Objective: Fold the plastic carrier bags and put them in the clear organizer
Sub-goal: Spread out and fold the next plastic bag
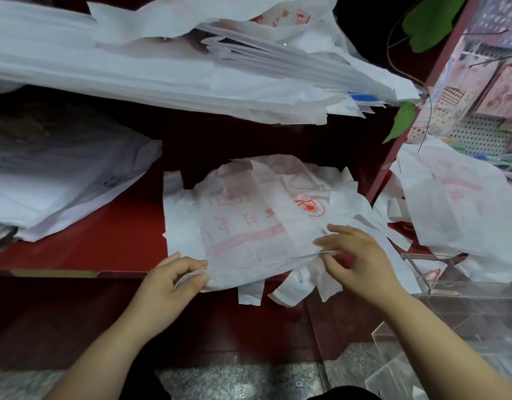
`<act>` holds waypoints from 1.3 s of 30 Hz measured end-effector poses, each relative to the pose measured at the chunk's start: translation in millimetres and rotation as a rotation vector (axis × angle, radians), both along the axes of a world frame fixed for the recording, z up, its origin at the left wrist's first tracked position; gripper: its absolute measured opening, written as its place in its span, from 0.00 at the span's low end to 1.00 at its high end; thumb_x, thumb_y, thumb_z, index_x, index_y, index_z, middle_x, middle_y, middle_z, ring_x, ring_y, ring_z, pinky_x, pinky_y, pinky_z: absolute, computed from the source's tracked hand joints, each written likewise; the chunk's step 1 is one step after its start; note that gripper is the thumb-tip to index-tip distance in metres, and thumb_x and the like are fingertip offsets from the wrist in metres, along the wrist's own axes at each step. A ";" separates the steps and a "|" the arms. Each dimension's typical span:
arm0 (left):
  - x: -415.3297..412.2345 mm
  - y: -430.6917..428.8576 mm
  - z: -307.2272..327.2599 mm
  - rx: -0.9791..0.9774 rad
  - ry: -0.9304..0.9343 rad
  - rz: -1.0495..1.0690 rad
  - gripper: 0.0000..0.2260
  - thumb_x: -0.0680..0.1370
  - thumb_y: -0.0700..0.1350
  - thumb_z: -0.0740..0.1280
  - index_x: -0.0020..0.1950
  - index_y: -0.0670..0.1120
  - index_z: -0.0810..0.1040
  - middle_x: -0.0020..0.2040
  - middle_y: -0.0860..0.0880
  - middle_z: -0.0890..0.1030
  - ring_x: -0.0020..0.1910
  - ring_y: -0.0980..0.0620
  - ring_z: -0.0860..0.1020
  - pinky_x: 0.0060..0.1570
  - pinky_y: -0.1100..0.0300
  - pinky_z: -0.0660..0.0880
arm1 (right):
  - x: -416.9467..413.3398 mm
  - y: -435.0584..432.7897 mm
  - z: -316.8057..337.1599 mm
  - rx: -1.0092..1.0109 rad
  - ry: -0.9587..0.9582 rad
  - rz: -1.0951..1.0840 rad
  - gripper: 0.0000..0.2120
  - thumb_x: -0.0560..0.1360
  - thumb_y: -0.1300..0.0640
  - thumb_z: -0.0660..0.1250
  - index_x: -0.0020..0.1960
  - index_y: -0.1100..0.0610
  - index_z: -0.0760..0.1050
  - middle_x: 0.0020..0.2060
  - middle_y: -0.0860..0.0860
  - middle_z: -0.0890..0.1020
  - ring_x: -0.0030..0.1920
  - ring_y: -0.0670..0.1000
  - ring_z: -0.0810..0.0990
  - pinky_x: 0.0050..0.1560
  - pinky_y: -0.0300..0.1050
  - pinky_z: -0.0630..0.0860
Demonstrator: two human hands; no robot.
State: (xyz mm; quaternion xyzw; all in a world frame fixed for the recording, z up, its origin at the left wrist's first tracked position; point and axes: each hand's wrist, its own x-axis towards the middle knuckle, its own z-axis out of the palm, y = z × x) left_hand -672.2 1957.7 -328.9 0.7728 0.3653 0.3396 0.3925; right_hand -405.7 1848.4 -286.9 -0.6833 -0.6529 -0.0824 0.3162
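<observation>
Hands first: left hand [174, 281] pinches the printed carrier bag [249, 226] at its seven-o'clock corner, and the right hand [361, 264] has its fingers [332, 229] pinching the five-o'clock edge. Bag lies mid-frame on the red shelf [104, 243] over loose bags [292, 290]; clear organizer [465, 295] at four o'clock, bag stack [162, 73] at twelve.

- A red shelf [110, 243] carried the bags.
- A loose heap of white carrier bags [249, 220] with red print lay at its middle.
- A stack of plain white bags [61, 186] lay on its left part.
</observation>
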 end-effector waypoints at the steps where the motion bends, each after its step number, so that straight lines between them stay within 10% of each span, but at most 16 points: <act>1: 0.6 -0.5 0.7 0.023 -0.029 0.022 0.09 0.73 0.44 0.70 0.34 0.55 0.79 0.37 0.63 0.80 0.52 0.64 0.74 0.53 0.71 0.64 | 1.0 -6.4 1.3 0.004 0.082 -0.017 0.18 0.65 0.47 0.60 0.42 0.58 0.83 0.42 0.47 0.84 0.52 0.44 0.77 0.54 0.35 0.72; 5: 5.5 -1.3 -4.2 0.098 -0.088 0.144 0.07 0.73 0.44 0.70 0.37 0.51 0.76 0.36 0.51 0.79 0.40 0.57 0.76 0.37 0.71 0.66 | 5.7 -22.4 -5.8 -0.094 0.323 -0.072 0.05 0.67 0.54 0.70 0.41 0.53 0.81 0.39 0.41 0.84 0.44 0.35 0.78 0.44 0.24 0.70; 12: -3.1 4.7 -1.4 0.112 -0.058 0.272 0.12 0.74 0.38 0.68 0.35 0.52 0.73 0.34 0.50 0.78 0.34 0.57 0.74 0.33 0.73 0.66 | -3.7 -6.5 -10.5 -0.153 0.587 -0.041 0.12 0.73 0.67 0.67 0.34 0.54 0.73 0.29 0.47 0.77 0.31 0.40 0.74 0.32 0.29 0.68; 21: -7.4 20.0 5.7 0.098 -0.043 0.488 0.01 0.76 0.41 0.66 0.44 0.45 0.77 0.35 0.51 0.78 0.40 0.44 0.76 0.39 0.55 0.69 | -29.6 38.1 -9.2 -0.175 0.314 -0.256 0.05 0.78 0.56 0.59 0.44 0.53 0.72 0.33 0.52 0.78 0.38 0.55 0.75 0.39 0.43 0.67; 33: -2.9 36.9 -0.3 0.334 0.338 0.587 0.11 0.74 0.45 0.69 0.53 0.42 0.81 0.36 0.48 0.77 0.46 0.42 0.75 0.59 0.54 0.56 | -29.8 65.5 -13.2 -0.322 0.082 -0.465 0.11 0.78 0.53 0.57 0.55 0.53 0.76 0.47 0.53 0.82 0.49 0.55 0.78 0.44 0.44 0.71; 39: 28.5 16.2 -7.2 0.808 0.407 0.134 0.21 0.79 0.54 0.52 0.58 0.44 0.78 0.57 0.45 0.80 0.61 0.47 0.72 0.63 0.50 0.56 | -32.4 61.1 -15.9 -0.329 0.072 -0.432 0.10 0.78 0.56 0.58 0.55 0.56 0.74 0.47 0.55 0.82 0.49 0.56 0.78 0.42 0.43 0.70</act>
